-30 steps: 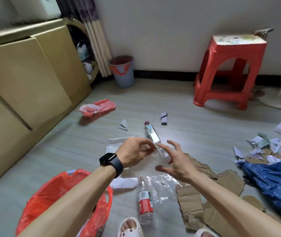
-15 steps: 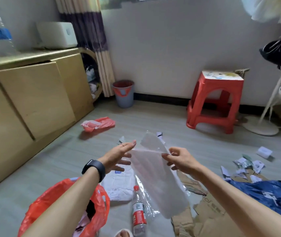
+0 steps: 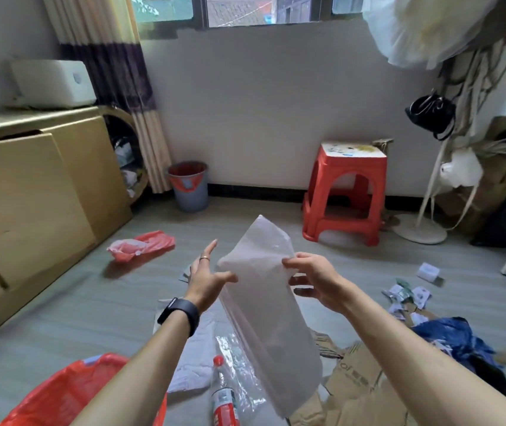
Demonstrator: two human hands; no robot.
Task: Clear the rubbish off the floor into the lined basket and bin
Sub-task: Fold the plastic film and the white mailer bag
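A large clear plastic bag (image 3: 268, 315) hangs in the air in front of me, held between both hands. My right hand (image 3: 314, 279) pinches its upper right edge. My left hand (image 3: 207, 279) touches its left edge with thumb and palm, fingers spread. The basket lined with a red bag (image 3: 61, 398) stands at the bottom left by my left arm. A grey bin with a red liner (image 3: 188, 186) stands against the far wall. A plastic bottle with a red cap and label (image 3: 224, 395) lies on the floor below the bag.
Flattened cardboard (image 3: 353, 385), a blue plastic bag (image 3: 448, 339), paper scraps (image 3: 405, 295), white packaging (image 3: 193, 361) and a red-and-white bag (image 3: 141, 244) lie on the floor. A red stool (image 3: 347, 192) and a fan base (image 3: 419, 230) stand at the back right. Wooden cabinets (image 3: 30, 198) line the left.
Both hands took the clear bag off the floor and raised it. My view tilted upward, bringing the window into sight. The left hand's fingers have spread more.
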